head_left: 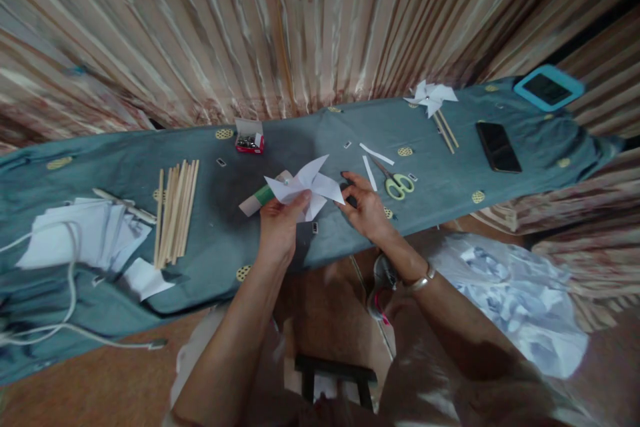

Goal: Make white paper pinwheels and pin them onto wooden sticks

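My left hand [281, 223] pinches a white paper pinwheel [313, 181], thumb on top of its folded blades. The pinwheel is held above the cloth-covered table. My right hand [364, 205] is just right of it, fingers curved and apart, with the thumb close to the tip of one blade. Whether the thumb touches that tip I cannot tell. Between those fingers is a dark patch, too unclear to name. Partly behind the pinwheel lies a white and green long thing [264, 195]. Green-handled scissors [397, 185] and white paper strips [370, 173] lie beyond my right hand.
An open red box of metal pins [250, 140] stands at the back. Leftward are wooden sticks [176, 213], paper sheets [83, 233] and a white cable [73, 280]. Rightward are a pinwheel on sticks [434, 101], a phone [499, 147] and a blue-framed device [549, 88].
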### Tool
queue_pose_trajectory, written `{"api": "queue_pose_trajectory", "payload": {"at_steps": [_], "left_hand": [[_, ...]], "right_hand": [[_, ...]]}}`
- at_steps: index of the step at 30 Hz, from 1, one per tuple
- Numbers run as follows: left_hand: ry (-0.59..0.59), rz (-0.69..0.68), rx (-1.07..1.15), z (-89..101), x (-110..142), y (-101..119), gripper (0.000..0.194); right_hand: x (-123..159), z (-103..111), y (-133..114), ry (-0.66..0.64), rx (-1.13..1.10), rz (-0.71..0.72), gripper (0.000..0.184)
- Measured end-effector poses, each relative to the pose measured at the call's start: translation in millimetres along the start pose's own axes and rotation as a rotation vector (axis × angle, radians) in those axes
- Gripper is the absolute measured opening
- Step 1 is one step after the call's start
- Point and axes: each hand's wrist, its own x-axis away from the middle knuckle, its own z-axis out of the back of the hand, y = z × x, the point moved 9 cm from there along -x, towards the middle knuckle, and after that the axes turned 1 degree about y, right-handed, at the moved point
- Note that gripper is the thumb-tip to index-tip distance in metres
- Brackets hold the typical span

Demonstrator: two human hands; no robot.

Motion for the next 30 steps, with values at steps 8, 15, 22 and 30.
{"api": "queue_pose_trajectory", "payload": {"at_steps": [8,15,22,30], "left_hand": [[-0.036,-0.015,-0.069,-3.2,4.0,-1.5,0.026],[-0.054,-0.011,-0.120,-5.4,8.0,-4.6,0.030],[-0.127,-0.028,-0.266,-20.2,21.4,-10.7,0.022],[-0.194,0.004,-0.311,-38.9,34.8,-19.0,0.019]], "right_hand": [[6.3,-4.5,-1.5,-0.014,-0.035,-0.031,0.005],[7.5,58.1,-7.5,0.145,-0.323,-0.155,0.008],[29.8,71.3,-81.8,0.002,-0.316,0.006,0.006],[30.4,69.0,-77.7,-0.002,-0.264,0.037,0.006]]}}
